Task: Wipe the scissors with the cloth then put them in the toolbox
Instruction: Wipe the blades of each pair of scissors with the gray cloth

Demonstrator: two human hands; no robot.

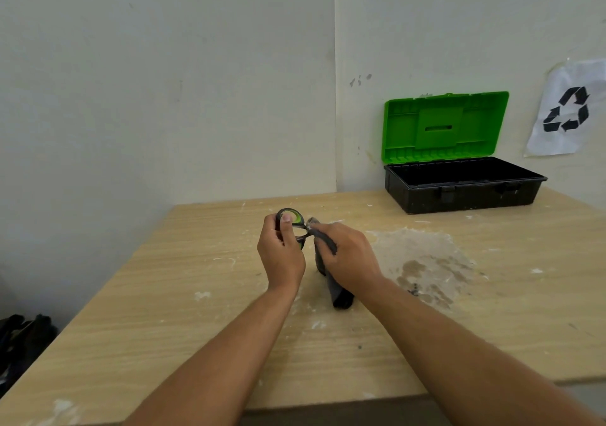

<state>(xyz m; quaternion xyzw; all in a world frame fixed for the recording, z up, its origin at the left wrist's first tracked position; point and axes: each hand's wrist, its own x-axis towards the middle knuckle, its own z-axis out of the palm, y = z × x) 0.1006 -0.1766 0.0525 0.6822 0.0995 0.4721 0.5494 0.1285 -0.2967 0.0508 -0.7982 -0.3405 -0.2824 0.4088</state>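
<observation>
Scissors [296, 225]: our left hand [281, 255] grips handles, steadying | cloth [328, 261]: our right hand [347, 258] pinches it around blades | toolbox [459, 183]: open, awaiting.

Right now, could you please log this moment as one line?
wiping | left hand holds scissors | right hand rubs cloth | toolbox open
</observation>
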